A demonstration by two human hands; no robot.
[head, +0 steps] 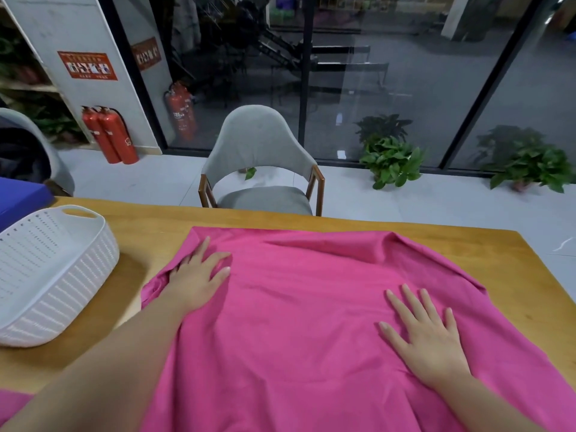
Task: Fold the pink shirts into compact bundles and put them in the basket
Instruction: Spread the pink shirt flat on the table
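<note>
A wooden worktop [514, 275] fills the foreground. Just beyond its far edge stands a grey upholstered chair [260, 163] with a wooden frame, on a pale tiled floor [405, 201]. Behind it runs a wall of dark glass panels [389, 73] in black frames. Two potted green plants [391, 160] sit on the floor by the glass to the right. On the left, red fire extinguishers [109, 135] stand against a grey pillar [78, 32] bearing a red notice [87, 65].
</note>
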